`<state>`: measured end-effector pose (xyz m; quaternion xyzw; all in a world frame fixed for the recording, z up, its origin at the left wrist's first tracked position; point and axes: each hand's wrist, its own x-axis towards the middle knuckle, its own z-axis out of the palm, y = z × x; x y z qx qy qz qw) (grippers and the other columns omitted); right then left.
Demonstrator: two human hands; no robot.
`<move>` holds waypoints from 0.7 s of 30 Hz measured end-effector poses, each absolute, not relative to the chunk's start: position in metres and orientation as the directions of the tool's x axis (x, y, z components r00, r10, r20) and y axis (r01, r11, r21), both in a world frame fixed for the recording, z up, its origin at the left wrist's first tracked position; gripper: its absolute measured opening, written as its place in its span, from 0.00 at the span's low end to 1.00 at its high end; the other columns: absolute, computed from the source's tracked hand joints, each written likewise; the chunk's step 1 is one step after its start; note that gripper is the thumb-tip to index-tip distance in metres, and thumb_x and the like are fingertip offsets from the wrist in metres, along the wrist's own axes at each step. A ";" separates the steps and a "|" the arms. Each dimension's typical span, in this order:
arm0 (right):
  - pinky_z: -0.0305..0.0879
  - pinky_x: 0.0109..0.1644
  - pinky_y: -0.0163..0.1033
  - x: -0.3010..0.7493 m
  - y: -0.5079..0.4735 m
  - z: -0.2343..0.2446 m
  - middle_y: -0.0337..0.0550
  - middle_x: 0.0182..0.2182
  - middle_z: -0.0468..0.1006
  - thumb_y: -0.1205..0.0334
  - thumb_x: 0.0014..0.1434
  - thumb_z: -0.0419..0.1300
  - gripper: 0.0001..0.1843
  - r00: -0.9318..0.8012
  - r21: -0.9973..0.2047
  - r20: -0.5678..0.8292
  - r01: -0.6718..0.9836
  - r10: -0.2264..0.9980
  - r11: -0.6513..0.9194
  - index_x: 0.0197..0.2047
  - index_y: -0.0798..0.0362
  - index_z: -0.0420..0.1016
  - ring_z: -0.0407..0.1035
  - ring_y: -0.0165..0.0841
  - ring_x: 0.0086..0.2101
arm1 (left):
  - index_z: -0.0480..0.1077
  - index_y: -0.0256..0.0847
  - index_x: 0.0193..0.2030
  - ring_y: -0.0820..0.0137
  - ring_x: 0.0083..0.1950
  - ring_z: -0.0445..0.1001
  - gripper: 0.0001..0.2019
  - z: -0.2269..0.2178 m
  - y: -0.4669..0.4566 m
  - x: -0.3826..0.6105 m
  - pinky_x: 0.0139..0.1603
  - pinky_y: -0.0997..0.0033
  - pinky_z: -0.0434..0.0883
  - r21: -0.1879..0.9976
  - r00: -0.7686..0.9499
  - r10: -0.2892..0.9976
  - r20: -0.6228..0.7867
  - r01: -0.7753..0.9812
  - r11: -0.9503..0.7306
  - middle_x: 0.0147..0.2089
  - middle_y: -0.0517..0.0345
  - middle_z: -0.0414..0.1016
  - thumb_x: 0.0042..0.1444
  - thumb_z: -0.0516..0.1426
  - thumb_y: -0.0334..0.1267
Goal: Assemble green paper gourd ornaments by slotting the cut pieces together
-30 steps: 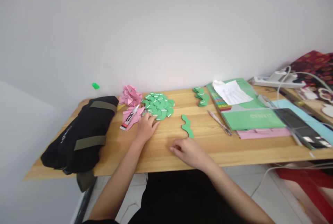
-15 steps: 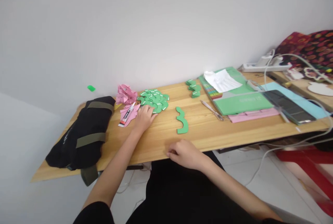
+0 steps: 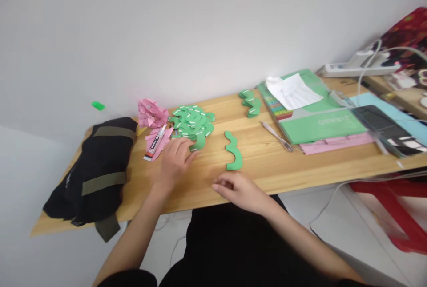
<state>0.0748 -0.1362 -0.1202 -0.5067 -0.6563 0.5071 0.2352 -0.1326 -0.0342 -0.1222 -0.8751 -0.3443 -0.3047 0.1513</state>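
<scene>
light: bright, diffuse | shadows: soft | white glare: dark screen [image 3: 383,126] | blurred: patterned cloth [image 3: 408,33]

Smooth grained-wood tabletop [image 3: 207,167], matt green paper-like cutouts [image 3: 195,120], crumpled pink paper [image 3: 151,113], dull black cloth bag [image 3: 102,160]

- You had two hands, one left hand [image 3: 174,161] and one right hand [image 3: 242,191], at one worktop [image 3: 204,175].
- You had one green piece [image 3: 199,142] at your left fingertips and one wavy cutout [image 3: 238,159] lying alone.
- Before you lay one small green stack [image 3: 252,103] and one larger green pile [image 3: 191,120], both too overlapped to count.
- You had one glue tube [image 3: 155,143], one pen [image 3: 276,135], one white sheet [image 3: 295,91] and one bag [image 3: 100,153] with two straps [image 3: 114,131].
</scene>
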 end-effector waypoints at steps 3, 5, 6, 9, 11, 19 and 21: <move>0.65 0.31 0.34 0.079 -0.135 -0.125 0.43 0.33 0.76 0.44 0.62 0.53 0.23 -0.325 -0.978 -0.200 0.123 0.924 -0.168 0.49 0.55 0.70 0.69 0.29 0.29 | 0.70 0.36 0.45 0.67 0.37 0.74 0.10 -0.110 -0.078 -0.124 0.41 0.66 0.67 -0.108 0.604 0.413 0.681 0.641 -0.760 0.37 0.53 0.78 0.60 0.60 0.40; 0.65 0.29 0.34 0.084 -0.134 -0.127 0.40 0.30 0.75 0.42 0.57 0.58 0.23 -0.278 -0.962 -0.216 -0.104 0.936 -0.252 0.45 0.53 0.71 0.69 0.28 0.27 | 0.71 0.36 0.44 0.68 0.37 0.75 0.10 -0.109 -0.102 -0.116 0.41 0.68 0.68 -0.101 0.648 0.402 0.647 0.595 -0.797 0.35 0.55 0.79 0.60 0.60 0.40; 0.65 0.28 0.33 0.088 -0.135 -0.128 0.38 0.28 0.74 0.43 0.55 0.61 0.21 -0.259 -0.943 -0.237 -0.169 0.936 -0.285 0.41 0.52 0.73 0.68 0.27 0.26 | 0.71 0.35 0.43 0.68 0.37 0.75 0.09 -0.110 -0.111 -0.112 0.41 0.67 0.68 -0.085 0.665 0.402 0.630 0.573 -0.815 0.35 0.55 0.79 0.60 0.60 0.39; 0.67 0.29 0.32 0.100 -0.138 -0.128 0.35 0.24 0.73 0.48 0.48 0.69 0.17 -0.233 -0.910 -0.325 -0.186 0.917 -0.370 0.31 0.52 0.74 0.67 0.26 0.25 | 0.72 0.32 0.41 0.67 0.36 0.76 0.07 -0.118 -0.128 -0.099 0.41 0.65 0.68 0.007 0.688 0.424 0.589 0.520 -0.854 0.35 0.54 0.80 0.62 0.58 0.36; 0.69 0.30 0.33 0.110 -0.143 -0.129 0.35 0.24 0.74 0.50 0.46 0.71 0.16 -0.226 -0.890 -0.384 -0.168 0.895 -0.424 0.31 0.52 0.75 0.68 0.26 0.25 | 0.72 0.32 0.41 0.67 0.35 0.75 0.08 -0.124 -0.132 -0.091 0.40 0.65 0.68 0.064 0.686 0.439 0.580 0.499 -0.864 0.34 0.54 0.80 0.62 0.58 0.37; 0.70 0.26 0.31 0.150 -0.158 -0.131 0.35 0.20 0.75 0.56 0.44 0.73 0.14 -0.003 -0.915 -0.404 -0.024 0.915 -0.404 0.27 0.53 0.75 0.70 0.26 0.21 | 0.71 0.32 0.44 0.68 0.37 0.75 0.12 -0.131 -0.130 -0.070 0.39 0.67 0.68 0.295 0.676 0.512 0.531 0.419 -0.859 0.37 0.54 0.80 0.59 0.61 0.39; 0.68 0.23 0.30 0.157 -0.155 -0.131 0.34 0.18 0.73 0.55 0.45 0.72 0.15 0.086 -0.935 -0.352 0.021 0.932 -0.355 0.25 0.52 0.72 0.69 0.26 0.19 | 0.70 0.32 0.46 0.67 0.39 0.75 0.13 -0.132 -0.127 -0.070 0.41 0.66 0.69 0.395 0.625 0.608 0.489 0.463 -0.793 0.39 0.53 0.79 0.60 0.61 0.40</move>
